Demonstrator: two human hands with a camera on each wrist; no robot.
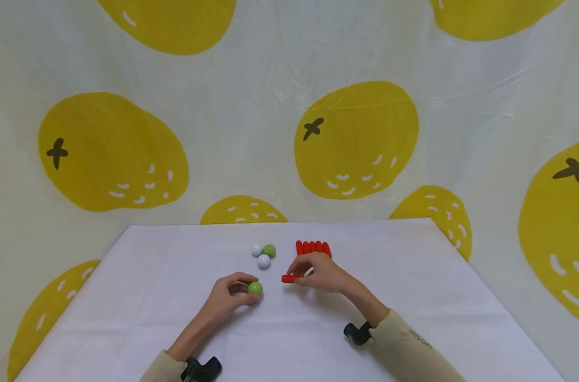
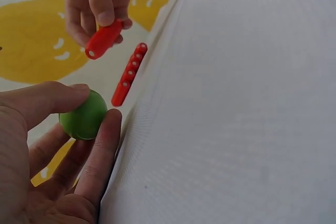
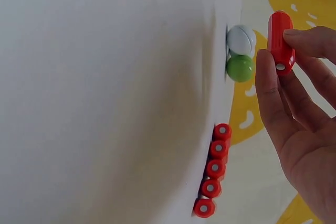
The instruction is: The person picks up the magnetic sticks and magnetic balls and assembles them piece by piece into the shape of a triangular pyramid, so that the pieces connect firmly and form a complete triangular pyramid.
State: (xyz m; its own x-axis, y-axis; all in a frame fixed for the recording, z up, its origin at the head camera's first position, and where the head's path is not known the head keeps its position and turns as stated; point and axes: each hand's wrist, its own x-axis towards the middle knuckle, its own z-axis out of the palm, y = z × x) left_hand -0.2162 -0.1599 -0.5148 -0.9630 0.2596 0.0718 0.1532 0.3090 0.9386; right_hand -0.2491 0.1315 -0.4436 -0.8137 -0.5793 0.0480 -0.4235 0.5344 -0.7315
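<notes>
My left hand (image 1: 222, 298) pinches a glossy green ball (image 1: 255, 288) between thumb and fingertips. In the left wrist view the ball (image 2: 84, 115) sits against the thumb and index finger, the other fingers spread below it. To the right, my right hand (image 1: 322, 273) holds a short red cylinder (image 1: 289, 278) lying sideways between thumb and fingers. Seen from the right wrist, this cylinder (image 3: 280, 38) has a pale dot on its end. Just beyond the right hand, a row of several like red cylinders (image 1: 312, 247) lies side by side, partly covered by that hand.
Beyond the left hand, two white balls (image 1: 263, 261) and another green ball (image 1: 269, 251) stand grouped together. A white cloth covers the table (image 1: 141, 297). Behind its far edge hangs a pale curtain (image 1: 242, 132) with yellow fruit shapes.
</notes>
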